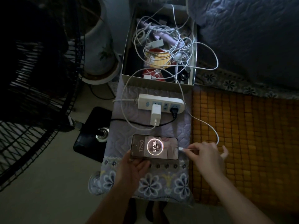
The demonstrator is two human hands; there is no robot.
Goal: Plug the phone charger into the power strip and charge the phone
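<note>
The phone (154, 147) lies flat on a quilted cloth, its screen lit with a charging ring reading 57.06 and the time 17:50. My left hand (135, 167) grips its near edge. My right hand (206, 153) pinches the white cable (202, 122) just behind the connector (182, 149), which sits in the phone's right end. The white charger brick (155, 115) is plugged into the white power strip (161, 103), with the cable coming out of its near end. A black plug (174, 110) sits in the strip's right socket.
An open cardboard box (127, 46) full of tangled white cables and small items stands behind the strip. A bamboo mat (242, 143) lies to the right and dark bedding (250, 29) beyond. On the left stand a black fan (32, 94) and a plant pot (98, 59).
</note>
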